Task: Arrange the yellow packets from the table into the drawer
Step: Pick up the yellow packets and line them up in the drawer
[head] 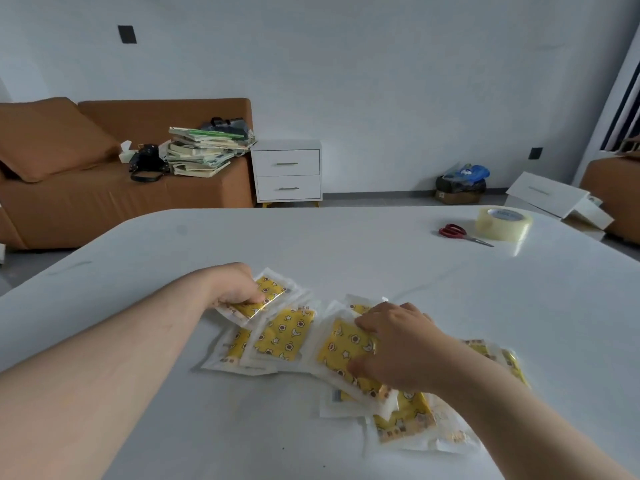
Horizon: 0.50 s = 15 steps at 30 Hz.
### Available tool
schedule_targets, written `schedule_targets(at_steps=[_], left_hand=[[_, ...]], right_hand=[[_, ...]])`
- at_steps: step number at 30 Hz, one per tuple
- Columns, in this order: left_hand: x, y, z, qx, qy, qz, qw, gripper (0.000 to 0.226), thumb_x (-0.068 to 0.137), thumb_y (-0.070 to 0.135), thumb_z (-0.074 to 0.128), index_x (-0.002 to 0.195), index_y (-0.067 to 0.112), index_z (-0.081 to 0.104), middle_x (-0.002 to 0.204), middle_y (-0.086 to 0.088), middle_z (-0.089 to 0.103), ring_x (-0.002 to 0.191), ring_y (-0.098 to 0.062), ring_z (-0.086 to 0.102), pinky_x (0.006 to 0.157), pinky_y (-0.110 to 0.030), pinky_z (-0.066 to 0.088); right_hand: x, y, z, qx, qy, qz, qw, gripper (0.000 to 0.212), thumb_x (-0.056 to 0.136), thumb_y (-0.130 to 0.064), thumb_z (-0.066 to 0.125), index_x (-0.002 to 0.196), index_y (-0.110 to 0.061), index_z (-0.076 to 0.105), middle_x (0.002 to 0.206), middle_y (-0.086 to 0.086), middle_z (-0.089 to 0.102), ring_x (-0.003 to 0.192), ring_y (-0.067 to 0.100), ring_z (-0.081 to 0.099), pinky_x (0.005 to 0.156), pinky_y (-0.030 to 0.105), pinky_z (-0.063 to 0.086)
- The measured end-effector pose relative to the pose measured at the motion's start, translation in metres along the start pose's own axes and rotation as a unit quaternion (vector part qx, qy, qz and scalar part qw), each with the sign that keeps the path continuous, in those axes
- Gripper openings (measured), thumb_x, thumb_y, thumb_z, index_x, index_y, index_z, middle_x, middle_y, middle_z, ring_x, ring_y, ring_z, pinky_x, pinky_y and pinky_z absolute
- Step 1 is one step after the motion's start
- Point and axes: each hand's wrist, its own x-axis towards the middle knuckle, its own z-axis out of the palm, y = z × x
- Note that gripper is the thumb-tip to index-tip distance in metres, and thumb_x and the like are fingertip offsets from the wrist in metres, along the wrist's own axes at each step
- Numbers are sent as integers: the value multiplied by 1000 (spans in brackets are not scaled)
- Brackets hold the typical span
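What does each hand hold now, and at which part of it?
The left hand grips one yellow packet by its near-left edge. The right hand pinches another yellow packet at its right side.

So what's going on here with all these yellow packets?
A person is gathering yellow packets that lie in a loose overlapping pile on the white table. The left hand grips one packet at the pile's far-left end; the right hand pinches another packet nearer the middle. Red scissors and a tape roll sit at the table's far right.
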Motion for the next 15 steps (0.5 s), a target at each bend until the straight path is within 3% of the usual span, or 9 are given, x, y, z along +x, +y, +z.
schedule_targets(at_steps=[3,8,12,15], left_hand=[[2,0,1,7,28,-1,1000,22,87,22,67,102,6,61,99,-9,65,83,-21,59,71,-29,46],[5,8,4,-18,18,-17,1000,28,77,24,79,91,7,60,88,-8,66,76,-20,62,61,-27,46],[4,13,9,-14,32,-32,999,30,72,18,85,85,5,62,83,-9,63,74,-22,60,61,-27,44],[3,11,7,-70,3,-50,996,31,68,15,87,82,2,63,84,-13,66,76,-26,62,69,-30,49]], right_hand=[[-2,-2,0,-17,-5,-14,1000,56,80,-61,59,125,-28,56,129,-7,50,123,22,40,99,34,31],[-6,-6,-1,-19,23,-18,999,63,77,-62,64,126,-26,50,119,-5,52,115,22,42,98,33,32],[-9,-12,-2,-27,31,-8,999,49,75,-60,69,100,-23,49,100,-4,47,95,19,43,81,28,32],[-10,-13,-4,-11,38,-10,999,59,74,-57,73,116,-23,50,112,-2,49,101,21,49,83,29,38]])
